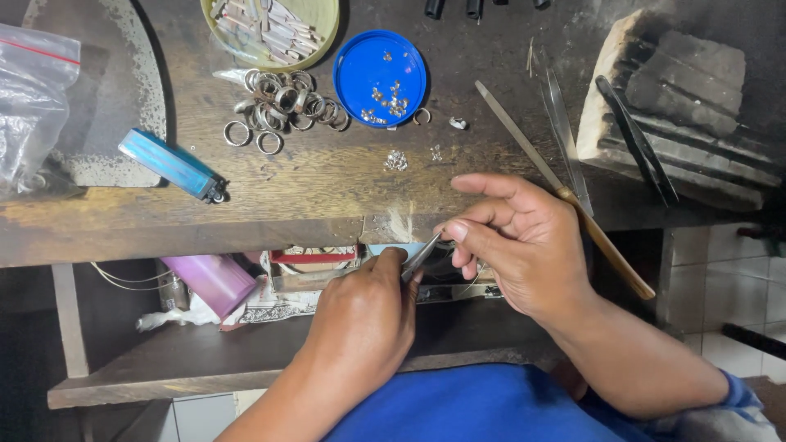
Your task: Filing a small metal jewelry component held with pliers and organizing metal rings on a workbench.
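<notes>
Both hands close together — left (360, 315) fisted, right (524, 241) pinching, forefinger outstretched.

A: How many dishes sit on the worn wooden tabletop (311, 184)?

B: Two: one round blue plastic lid (379, 78) holding small silver bits, too many and too tiny to count, and just left of it one round yellow-green dish (323, 29) of metal strips.

A: Rings?

B: A heap of silver metal rings (282, 110) left of the blue lid, roughly a dozen; overlap prevents an exact count.

A: Anything else?

B: One blue rectangular lighter (172, 165), one clear plastic bag (31, 102), one charred grey block (679, 106), two hands.
</notes>
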